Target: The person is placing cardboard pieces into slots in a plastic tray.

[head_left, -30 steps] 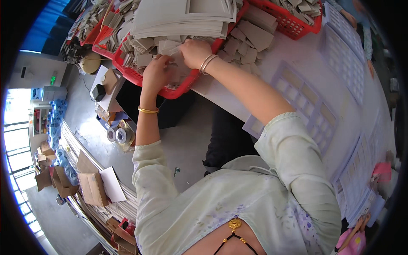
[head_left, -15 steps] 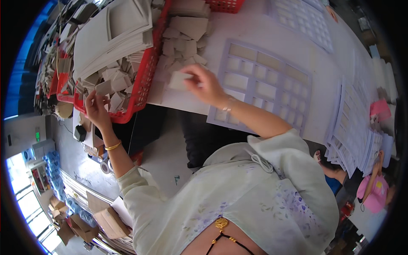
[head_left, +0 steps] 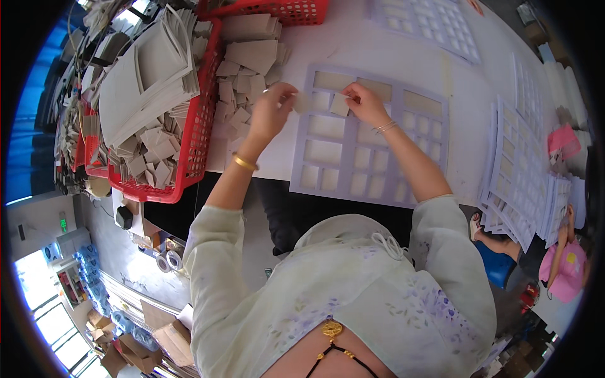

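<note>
On the table lies a pale lavender panel [head_left: 350, 135] with rows of rectangular openings, many backed in off-white. Over its upper part, my right hand [head_left: 368, 106] pinches a small grey cardboard piece [head_left: 339, 105] between thumb and fingers. My left hand [head_left: 272, 112] is just beyond the panel's left edge, fingers closed on another small pale piece [head_left: 300, 103], partly blurred. To the left, a red plastic basket [head_left: 200, 120] holds large cardboard sheets [head_left: 120, 104] and many small cut pieces [head_left: 157, 145]. More loose cardboard pieces [head_left: 242, 79] are heaped on the table beside the basket.
Another red basket [head_left: 296, 11] stands at the far edge of the heap. A similar panel [head_left: 428, 25] lies at the far right, and stacked panels [head_left: 510, 164] stand along the right side. Another person in pink [head_left: 564, 268] is at the lower right.
My left hand has moved from the basket over to the panel's left edge with a piece. My right hand has shifted right, bringing its cardboard piece over the panel.
</note>
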Tool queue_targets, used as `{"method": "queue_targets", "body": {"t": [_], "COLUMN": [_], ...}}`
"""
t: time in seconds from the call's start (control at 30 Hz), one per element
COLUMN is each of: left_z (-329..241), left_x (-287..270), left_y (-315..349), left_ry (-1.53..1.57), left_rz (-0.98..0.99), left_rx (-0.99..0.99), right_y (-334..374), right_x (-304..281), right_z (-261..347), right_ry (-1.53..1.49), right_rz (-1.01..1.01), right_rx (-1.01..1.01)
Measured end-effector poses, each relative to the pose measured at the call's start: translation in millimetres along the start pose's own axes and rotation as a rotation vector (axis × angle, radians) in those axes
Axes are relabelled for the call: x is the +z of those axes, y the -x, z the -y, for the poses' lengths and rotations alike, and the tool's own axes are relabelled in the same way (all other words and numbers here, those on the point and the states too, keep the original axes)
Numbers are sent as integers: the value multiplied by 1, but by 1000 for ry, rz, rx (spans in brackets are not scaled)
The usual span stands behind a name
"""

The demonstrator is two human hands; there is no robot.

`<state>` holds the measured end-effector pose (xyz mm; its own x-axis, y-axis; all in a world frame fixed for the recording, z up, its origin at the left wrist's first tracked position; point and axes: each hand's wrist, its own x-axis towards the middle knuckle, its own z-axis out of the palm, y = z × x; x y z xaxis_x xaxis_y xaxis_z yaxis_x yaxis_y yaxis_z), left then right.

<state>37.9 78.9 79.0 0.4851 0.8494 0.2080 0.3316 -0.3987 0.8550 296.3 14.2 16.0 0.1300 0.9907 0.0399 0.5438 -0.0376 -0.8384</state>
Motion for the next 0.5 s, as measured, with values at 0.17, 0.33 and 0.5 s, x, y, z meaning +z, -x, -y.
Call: {"method": "queue_targets", "body": {"t": [0.17,0.33,0.5], "left_z": [37,52,55], "left_x": [44,65,62], "left_y": [-40,-61,-68], "left_ry": [-126,-241,-188], "left_rz": [144,190,383], "left_rx": [-30,10,-87], "right_y": [-1,-3,-3], "right_x": [-4,-4,1], "right_z": [2,-5,-9], "right_ry": [115,70,-15], "right_rz": [7,-37,-33], "right_rx": [-11,-30,-53]}}
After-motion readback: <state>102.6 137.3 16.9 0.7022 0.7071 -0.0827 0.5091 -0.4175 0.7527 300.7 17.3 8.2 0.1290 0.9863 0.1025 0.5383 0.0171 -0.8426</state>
